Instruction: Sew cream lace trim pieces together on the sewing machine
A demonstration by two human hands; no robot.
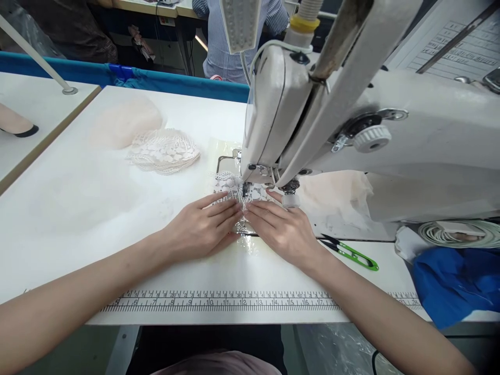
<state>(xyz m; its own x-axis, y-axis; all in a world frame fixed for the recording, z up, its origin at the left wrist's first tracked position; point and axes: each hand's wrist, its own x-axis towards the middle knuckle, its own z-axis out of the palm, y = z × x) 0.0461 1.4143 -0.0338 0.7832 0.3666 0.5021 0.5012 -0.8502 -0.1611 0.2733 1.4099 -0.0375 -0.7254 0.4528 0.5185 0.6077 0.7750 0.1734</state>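
A piece of white lace (pixel 226 181) lies under the needle and presser foot of the sewing machine (pixel 269 120). From the left, my left hand (pixel 203 226) rests flat on this lace, its fingers stretched out towards the needle. My right hand (pixel 279 229) lies on the lace from the other side, fingers extended and fingertips close to the left ones. Both sets of fingertips are just in front of the presser foot and hide part of the lace. Further left sits a white lace cup (pixel 166 151), touching a pale beige cup piece (pixel 125 122).
Green thread snips (pixel 351 254) lie right of my right hand. Blue cloth (pixel 457 281) and a coiled pale band (pixel 459 233) are at the right edge. Sheer beige fabric (pixel 336 192) lies under the machine arm. A ruler strip (pixel 226 301) runs along the front edge. Another person (pixel 234 41) is beyond the table.
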